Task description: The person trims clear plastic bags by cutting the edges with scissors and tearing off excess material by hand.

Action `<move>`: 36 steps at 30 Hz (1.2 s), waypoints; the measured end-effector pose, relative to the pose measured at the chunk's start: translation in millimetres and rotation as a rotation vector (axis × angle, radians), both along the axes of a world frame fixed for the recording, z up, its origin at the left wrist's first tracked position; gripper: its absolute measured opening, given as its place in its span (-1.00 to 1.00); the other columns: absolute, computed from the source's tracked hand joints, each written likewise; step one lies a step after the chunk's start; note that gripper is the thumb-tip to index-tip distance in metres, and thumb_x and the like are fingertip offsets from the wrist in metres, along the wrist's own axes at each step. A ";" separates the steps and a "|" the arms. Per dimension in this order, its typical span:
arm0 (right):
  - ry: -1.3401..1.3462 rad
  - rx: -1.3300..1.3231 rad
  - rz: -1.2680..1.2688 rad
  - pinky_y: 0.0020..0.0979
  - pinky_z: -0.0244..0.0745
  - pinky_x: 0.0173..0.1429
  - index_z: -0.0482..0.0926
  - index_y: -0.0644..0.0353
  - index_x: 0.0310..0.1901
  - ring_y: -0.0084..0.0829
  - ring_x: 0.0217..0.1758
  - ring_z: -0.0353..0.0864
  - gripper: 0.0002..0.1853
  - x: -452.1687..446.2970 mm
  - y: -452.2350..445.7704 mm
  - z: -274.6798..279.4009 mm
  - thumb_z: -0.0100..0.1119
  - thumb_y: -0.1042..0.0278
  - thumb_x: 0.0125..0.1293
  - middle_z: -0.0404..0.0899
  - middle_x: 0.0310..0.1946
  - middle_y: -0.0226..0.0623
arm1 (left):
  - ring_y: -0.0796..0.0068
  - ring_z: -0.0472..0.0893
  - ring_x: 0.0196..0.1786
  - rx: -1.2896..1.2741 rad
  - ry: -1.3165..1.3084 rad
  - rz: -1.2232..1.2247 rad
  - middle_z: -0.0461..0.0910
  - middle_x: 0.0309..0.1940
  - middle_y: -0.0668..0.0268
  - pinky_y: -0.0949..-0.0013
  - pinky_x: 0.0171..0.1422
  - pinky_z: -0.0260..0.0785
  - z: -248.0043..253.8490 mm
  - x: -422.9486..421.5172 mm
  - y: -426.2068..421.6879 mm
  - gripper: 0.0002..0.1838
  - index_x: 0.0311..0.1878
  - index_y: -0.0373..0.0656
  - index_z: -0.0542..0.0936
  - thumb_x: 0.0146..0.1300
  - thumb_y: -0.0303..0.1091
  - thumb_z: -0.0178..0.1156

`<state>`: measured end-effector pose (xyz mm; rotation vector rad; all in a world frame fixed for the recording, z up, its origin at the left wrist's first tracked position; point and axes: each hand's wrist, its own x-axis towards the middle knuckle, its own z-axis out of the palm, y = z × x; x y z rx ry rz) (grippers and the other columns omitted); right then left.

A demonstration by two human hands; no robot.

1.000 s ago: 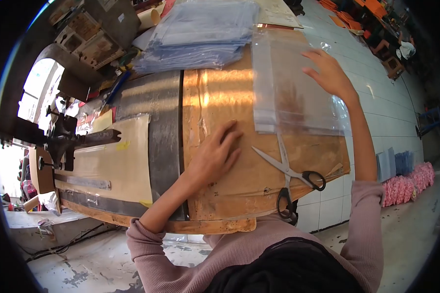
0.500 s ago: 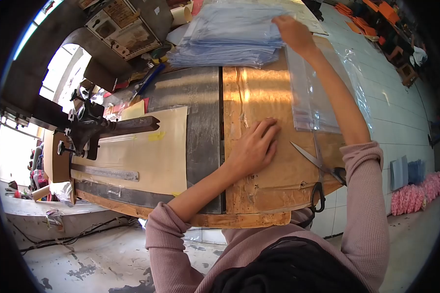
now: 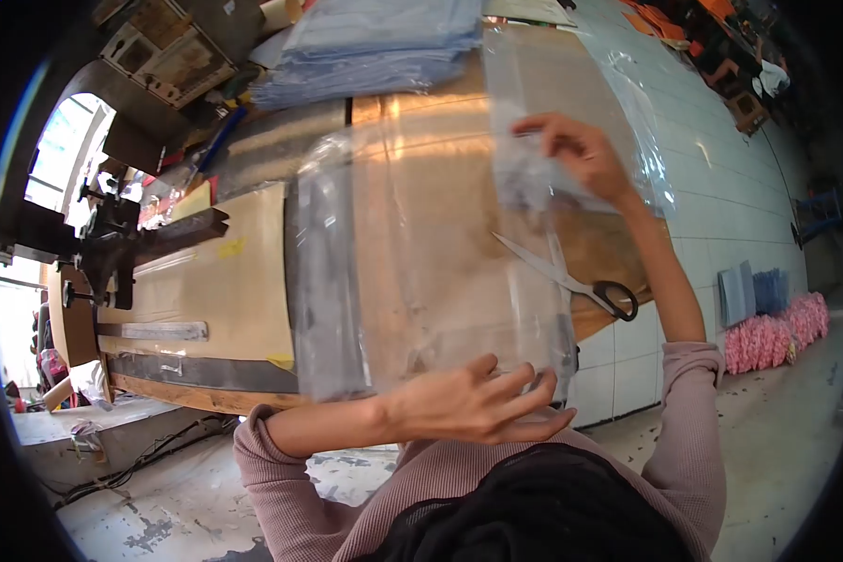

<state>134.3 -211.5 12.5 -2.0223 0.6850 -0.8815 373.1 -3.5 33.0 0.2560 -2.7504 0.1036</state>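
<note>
A large clear plastic sheet (image 3: 421,272) with a bluish strip down its left side lies across the wooden worktable. My left hand (image 3: 482,403) is at the sheet's near edge, fingers apart and slightly bent. Over another clear sheet (image 3: 525,94) farther back, my right hand (image 3: 585,159) hovers with its fingers loosely bent and apart; I see nothing gripped in it. Between the two hands lie scissors with black handles (image 3: 571,281), blades pointing to the far left. Plastic partly covers one handle loop. A thick stack of bluish clear plastic sheets (image 3: 365,56) sits at the back.
On the left, a dark metal machine arm (image 3: 178,234) reaches over a tan board (image 3: 206,290). A metal ruler (image 3: 155,331) lies along the board's near side. Pink bundles (image 3: 777,328) stand on the floor at right. Orange pieces (image 3: 660,23) are at the far right.
A clear sheet now covers the table in front of me. My right hand has come from the stack toward me; my left hand has moved to the near edge. The camera view has shifted.
</note>
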 end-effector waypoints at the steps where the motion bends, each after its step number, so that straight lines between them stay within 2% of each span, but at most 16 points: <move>1: 0.081 -0.087 -0.067 -0.42 0.45 -0.03 0.50 0.20 -0.13 -0.40 0.04 0.51 -0.66 14.9 10.2 -0.4 -0.11 0.73 0.08 0.50 0.07 -0.18 | 0.53 0.43 -0.22 0.025 0.061 -0.026 0.39 -0.15 0.29 0.53 -0.46 0.40 -4.0 -8.4 -0.2 -0.49 0.24 0.11 0.34 0.17 -0.33 0.02; 4: 0.237 -0.332 -0.307 -0.35 0.50 -0.01 0.49 0.21 -0.01 -0.25 0.00 0.55 -0.63 34.5 52.1 11.2 -0.01 0.69 0.12 0.49 0.08 -0.11 | 0.52 0.43 -0.20 0.195 -0.089 0.198 0.36 -0.21 0.28 0.59 -0.50 0.38 -18.4 -19.7 9.5 -0.49 0.24 0.05 0.34 0.16 -0.34 0.02; 6: 0.238 -0.466 -0.537 -0.32 0.52 -0.01 0.47 0.22 0.06 -0.16 -0.06 0.57 -0.61 31.8 87.5 19.7 0.07 0.64 0.15 0.49 0.05 -0.09 | 0.42 0.41 -0.19 0.365 -0.118 0.290 0.33 -0.22 0.22 0.56 -0.59 0.37 -23.4 -21.1 12.8 -0.32 0.32 0.03 0.27 0.04 -0.27 0.15; 9: 0.089 -0.069 -0.555 -0.43 0.56 -0.18 0.51 0.23 -0.01 -0.31 -0.21 0.63 -0.71 5.2 149.2 20.4 0.13 0.59 0.20 0.52 -0.07 -0.13 | 0.30 0.41 -0.19 0.528 -0.095 0.280 0.30 -0.20 0.13 0.48 -0.65 0.39 -27.1 -16.7 6.4 -0.09 0.42 0.07 0.15 -0.11 -0.18 0.24; 12: 0.079 0.175 -0.609 -0.52 0.53 -0.34 0.57 0.30 -0.19 -0.48 -0.39 0.63 -0.87 -8.7 211.1 14.7 0.15 0.57 0.21 0.57 -0.33 -0.22 | 0.32 0.40 -0.20 0.538 -0.096 0.280 0.30 -0.23 0.17 0.50 -0.61 0.41 -18.6 -20.7 4.7 -0.12 0.42 -0.01 0.16 -0.05 -0.20 0.22; 14: 0.019 0.449 -0.775 -0.53 0.50 -0.43 0.57 0.33 -0.29 -0.51 -0.54 0.59 -0.94 -2.0 241.8 9.9 0.17 0.59 0.19 0.57 -0.49 -0.26 | 0.32 0.42 -0.23 0.473 -0.111 0.405 0.35 -0.21 0.15 0.45 -0.46 0.44 -27.8 -24.3 12.3 -0.14 0.41 -0.05 0.19 -0.03 -0.17 0.25; 18: 0.208 0.420 -0.706 -0.50 0.45 -0.50 0.56 0.33 -0.34 -0.51 -0.61 0.54 -0.97 -1.0 261.7 -1.7 0.20 0.59 0.17 0.55 -0.56 -0.24 | 0.30 0.46 -0.16 0.357 -0.310 0.547 0.40 -0.09 0.15 0.36 -0.12 0.46 -21.4 -25.7 33.3 -0.17 0.38 -0.13 0.23 0.01 -0.15 0.26; 20: 0.302 0.348 -0.640 -0.48 0.44 -0.51 0.55 0.31 -0.36 -0.48 -0.63 0.53 -0.96 -1.1 261.5 3.8 0.21 0.59 0.15 0.54 -0.58 -0.23 | 0.27 0.47 -0.07 0.349 -0.158 0.572 0.39 0.03 0.11 0.26 0.02 0.40 -21.1 -31.6 40.6 -0.16 0.38 -0.09 0.25 -0.03 -0.16 0.29; 24: 0.256 0.143 -0.490 -0.45 0.47 -0.41 0.58 0.27 -0.30 -0.40 -0.47 0.57 -0.89 9.4 263.2 11.6 0.24 0.61 0.10 0.53 -0.42 -0.19 | 0.19 0.47 0.07 0.363 0.068 0.409 0.30 0.23 0.04 0.12 0.20 0.29 -29.1 -34.6 38.4 -0.12 0.38 0.00 0.26 -0.10 -0.15 0.35; 25: 0.242 0.090 -0.450 -0.44 0.48 -0.37 0.59 0.27 -0.28 -0.38 -0.42 0.58 -0.86 15.9 263.8 10.2 0.24 0.62 0.09 0.53 -0.36 -0.18 | 0.10 0.44 0.10 0.347 0.087 0.415 0.27 0.23 -0.06 0.12 0.15 0.34 -32.1 -32.8 39.8 -0.09 0.35 0.02 0.29 -0.16 -0.06 0.41; 28: 0.137 0.075 -0.336 -0.40 0.53 -0.21 0.60 0.28 -0.21 -0.27 -0.21 0.57 -0.80 31.0 263.3 3.3 0.25 0.63 0.08 0.44 -0.15 -0.12 | 0.02 0.45 0.08 0.587 0.355 0.477 0.20 0.24 -0.18 0.21 0.05 0.42 -37.5 -17.6 42.1 -0.24 0.27 0.02 0.33 -0.06 -0.16 0.37; 29: 0.081 0.085 -0.355 -0.40 0.54 -0.19 0.59 0.28 -0.21 -0.27 -0.20 0.57 -0.80 36.9 263.7 1.6 0.25 0.63 0.08 0.42 -0.14 -0.10 | 0.01 0.45 0.03 0.585 0.492 0.452 0.15 0.19 -0.23 0.33 -0.14 0.49 -42.4 -13.3 42.6 -0.26 0.06 -0.24 0.34 -0.13 -0.11 0.47; 30: 0.024 0.094 -0.375 -0.39 0.55 -0.17 0.59 0.29 -0.21 -0.26 -0.19 0.57 -0.79 40.8 264.3 0.4 0.25 0.63 0.08 0.41 -0.12 -0.08 | 0.04 0.44 0.03 0.547 0.558 0.531 0.15 0.17 -0.20 0.36 -0.19 0.49 -47.9 -12.3 47.7 -0.27 0.00 -0.28 0.33 -0.11 -0.06 0.47; 31: 0.022 0.115 -0.396 -0.41 0.59 -0.09 0.52 0.33 -0.10 -0.32 -0.16 0.58 -0.73 39.9 267.4 0.5 0.21 0.66 0.12 0.37 -0.07 -0.06 | 0.08 0.44 0.03 0.502 0.625 0.606 0.16 0.14 -0.17 0.40 -0.24 0.49 -54.3 -13.1 55.1 -0.28 -0.06 -0.32 0.33 -0.09 -0.01 0.46; 34: -0.385 0.461 -0.515 -0.41 0.59 0.00 0.42 0.34 0.02 -0.37 -0.08 0.56 -0.63 51.6 273.7 -7.2 0.19 0.65 0.16 0.34 0.00 -0.08 | 0.14 0.44 0.00 0.412 0.679 0.759 0.14 0.07 -0.08 0.33 -0.14 0.49 -64.7 -17.1 70.5 -0.26 -0.16 -0.38 0.30 -0.05 0.11 0.42; 36: -0.477 0.594 -0.457 -0.42 0.59 0.01 0.33 0.36 0.10 -0.40 0.04 0.51 -0.55 47.7 275.1 -8.3 0.19 0.66 0.16 0.32 0.08 -0.10 | 0.11 0.45 -0.01 0.273 0.720 0.786 0.11 0.09 -0.08 0.29 -0.05 0.48 -67.7 -24.8 70.1 -0.24 -0.13 -0.40 0.30 -0.06 0.07 0.44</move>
